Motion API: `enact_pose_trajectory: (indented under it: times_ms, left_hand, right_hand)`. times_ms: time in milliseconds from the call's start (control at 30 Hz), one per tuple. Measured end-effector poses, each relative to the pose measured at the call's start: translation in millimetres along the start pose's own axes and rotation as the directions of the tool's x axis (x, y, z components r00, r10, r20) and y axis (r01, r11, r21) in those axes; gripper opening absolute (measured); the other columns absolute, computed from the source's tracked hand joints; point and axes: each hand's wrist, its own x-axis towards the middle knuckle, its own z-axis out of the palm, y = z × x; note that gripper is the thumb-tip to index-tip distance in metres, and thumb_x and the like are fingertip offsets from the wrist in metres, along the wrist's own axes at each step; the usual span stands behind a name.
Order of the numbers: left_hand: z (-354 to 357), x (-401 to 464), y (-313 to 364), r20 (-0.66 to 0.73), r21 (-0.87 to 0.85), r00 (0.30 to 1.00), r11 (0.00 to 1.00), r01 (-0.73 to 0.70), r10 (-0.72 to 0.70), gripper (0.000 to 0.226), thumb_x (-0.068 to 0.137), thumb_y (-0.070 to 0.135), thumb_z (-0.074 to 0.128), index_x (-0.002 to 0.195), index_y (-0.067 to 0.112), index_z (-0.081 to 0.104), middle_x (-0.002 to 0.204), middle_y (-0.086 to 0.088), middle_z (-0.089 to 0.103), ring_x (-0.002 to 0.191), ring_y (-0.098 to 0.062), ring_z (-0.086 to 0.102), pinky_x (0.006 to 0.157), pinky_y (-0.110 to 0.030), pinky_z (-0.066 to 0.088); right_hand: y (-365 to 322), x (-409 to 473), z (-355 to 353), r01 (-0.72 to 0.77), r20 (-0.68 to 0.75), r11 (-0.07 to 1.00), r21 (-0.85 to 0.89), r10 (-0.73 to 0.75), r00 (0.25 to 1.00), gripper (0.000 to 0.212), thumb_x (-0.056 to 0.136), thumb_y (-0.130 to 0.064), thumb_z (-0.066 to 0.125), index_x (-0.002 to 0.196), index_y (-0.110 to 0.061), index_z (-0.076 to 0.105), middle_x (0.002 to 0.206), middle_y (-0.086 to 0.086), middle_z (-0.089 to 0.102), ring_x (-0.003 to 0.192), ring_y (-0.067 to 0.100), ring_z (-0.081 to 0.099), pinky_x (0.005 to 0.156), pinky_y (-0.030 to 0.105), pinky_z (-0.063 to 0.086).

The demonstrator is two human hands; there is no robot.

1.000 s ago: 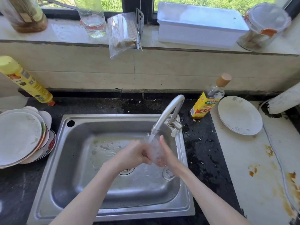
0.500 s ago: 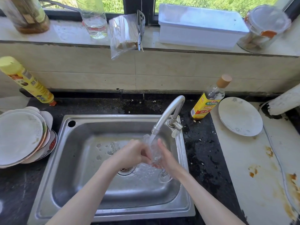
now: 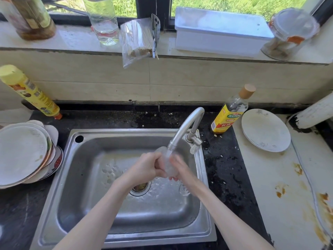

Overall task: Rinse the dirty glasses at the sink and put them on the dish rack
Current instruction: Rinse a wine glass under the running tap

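The glass (image 3: 168,164) is held over the sink (image 3: 126,237), directly under the faucet (image 3: 185,129) spout, with water running onto it. It sits between the two hands, tilted, its bowl end up toward the spout; motion blur and the water make its outline indistinct. The left hand (image 3: 146,167) is on the left side of the glass, fingers curled tightly around it, knuckles uppermost. The right hand (image 3: 180,168) is on the right side, its fingers (image 3: 175,160) bent against the glass wall; they are blurred, and whether they wrap fully round it cannot be told. The two hands meet at the glass, above and just right of the drain (image 3: 140,187). A round glass foot (image 3: 183,189) shows on the sink floor below the right wrist; whether it belongs to the held glass cannot be told. Water pools around the drain. Stacked plates (image 3: 21,152) stand on the counter left of the sink. A yellow-labelled bottle (image 3: 229,112) and a white plate (image 3: 265,129) stand right of the faucet. A yellow spray can (image 3: 28,91) leans at the back left.
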Motion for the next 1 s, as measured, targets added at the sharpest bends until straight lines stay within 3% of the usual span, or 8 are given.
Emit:
enact_pose_trajectory:
  times_ms: [167, 233, 300, 433, 567, 633, 867, 1000]
  left_hand:
    - [-5.0, -3.9, 7.1, 0.317, -0.038, 0.947, 0.998, -0.041, 0.050, 0.014, 0.081, 0.007, 0.069, 0.088, 0.020, 0.070, 0.084, 0.014, 0.068, 0.074, 0.010, 0.059, 0.070, -0.009, 0.045]
    - [-8.9, -2.8, 6.6, 0.400, 0.017, 0.916, 0.999, -0.048, 0.037, 0.019, 0.080, 0.009, 0.070, 0.094, 0.021, 0.074, 0.090, 0.009, 0.072, 0.078, 0.006, 0.061, 0.077, -0.010, 0.047]
    - [-8.9, -1.3, 7.3, 0.285, 0.002, 0.958, 1.000, -0.020, 0.019, 0.013, 0.074, 0.007, 0.075, 0.082, 0.018, 0.075, 0.081, 0.005, 0.073, 0.071, 0.000, 0.063, 0.073, -0.015, 0.049]
    - [2.8, -2.0, 4.8, -0.018, -0.055, 1.000, 0.998, -0.005, 0.004, 0.035, 0.068, 0.008, 0.080, 0.062, 0.022, 0.049, 0.062, 0.008, 0.054, 0.056, -0.006, 0.046, 0.057, -0.023, 0.039]
    - [1.0, -8.0, 7.5, 0.311, 0.119, 0.947, 0.985, -0.125, 0.083, 0.020, 0.082, 0.005, 0.063, 0.092, 0.022, 0.069, 0.089, 0.006, 0.068, 0.074, -0.001, 0.055, 0.071, -0.015, 0.043]
    - [-0.4, -9.6, 7.8, 0.401, 0.255, 0.915, 0.954, -0.160, 0.046, 0.031, 0.083, 0.001, 0.055, 0.105, 0.018, 0.070, 0.097, 0.001, 0.070, 0.075, -0.001, 0.052, 0.068, -0.008, 0.039]
    - [0.5, -7.3, -6.4, 0.035, -0.009, 0.999, 1.000, 0.002, -0.002, 0.028, 0.068, -0.001, 0.076, 0.065, 0.020, 0.058, 0.066, 0.007, 0.062, 0.055, 0.009, 0.054, 0.058, -0.009, 0.041]
    - [0.3, -9.0, 3.4, 0.172, -0.070, 0.984, 0.997, -0.034, 0.046, 0.019, 0.075, 0.003, 0.072, 0.074, 0.018, 0.061, 0.073, 0.012, 0.061, 0.063, 0.013, 0.053, 0.062, -0.005, 0.039]
  right_hand:
    - [-4.8, 0.0, -0.1, -0.110, -0.064, 0.994, 0.016, 0.111, 0.992, 0.076, 0.077, -0.077, 0.023, 0.108, -0.023, 0.066, 0.076, 0.007, 0.069, 0.060, 0.020, 0.067, 0.050, 0.017, 0.035]
    - [-4.7, 0.5, -2.3, -0.161, -0.015, 0.987, 0.005, 0.161, 0.987, 0.078, 0.079, -0.075, 0.017, 0.095, -0.021, 0.071, 0.060, 0.009, 0.061, 0.045, 0.015, 0.054, 0.044, 0.015, 0.033]
    - [-1.2, 0.3, -2.6, -0.150, -0.008, 0.989, 0.004, 0.150, 0.989, 0.082, 0.083, -0.075, 0.017, 0.098, -0.014, 0.068, 0.054, 0.001, 0.048, 0.039, 0.007, 0.036, 0.038, 0.015, 0.028]
    - [12.8, -0.5, 0.2, -0.018, -0.068, 0.999, -0.033, 0.015, 0.998, 0.066, 0.079, -0.067, 0.036, 0.122, -0.019, 0.051, 0.081, 0.000, 0.057, 0.055, 0.006, 0.045, 0.049, 0.017, 0.033]
    - [4.8, 0.6, -1.7, -0.081, -0.102, 0.997, -0.017, 0.078, 0.992, 0.056, 0.090, -0.066, 0.027, 0.109, -0.026, 0.062, 0.097, -0.005, 0.068, 0.077, 0.004, 0.063, 0.060, 0.015, 0.047]
    - [-3.9, -0.7, -2.6, -0.134, -0.060, 0.991, -0.016, 0.133, 0.989, 0.051, 0.098, -0.050, 0.020, 0.085, -0.030, 0.065, 0.075, -0.017, 0.069, 0.067, -0.008, 0.063, 0.058, 0.009, 0.047]
    - [8.9, -1.2, 1.7, -0.073, 0.010, 0.997, 0.000, 0.073, 0.997, 0.066, 0.077, -0.071, 0.045, 0.120, -0.022, 0.052, 0.080, -0.002, 0.059, 0.054, 0.008, 0.046, 0.047, 0.020, 0.029]
    - [-1.9, -1.8, 6.0, -0.094, -0.075, 0.994, 0.062, 0.098, 0.992, 0.064, 0.077, -0.077, 0.042, 0.114, -0.028, 0.057, 0.095, 0.013, 0.065, 0.068, 0.022, 0.056, 0.055, 0.027, 0.042]
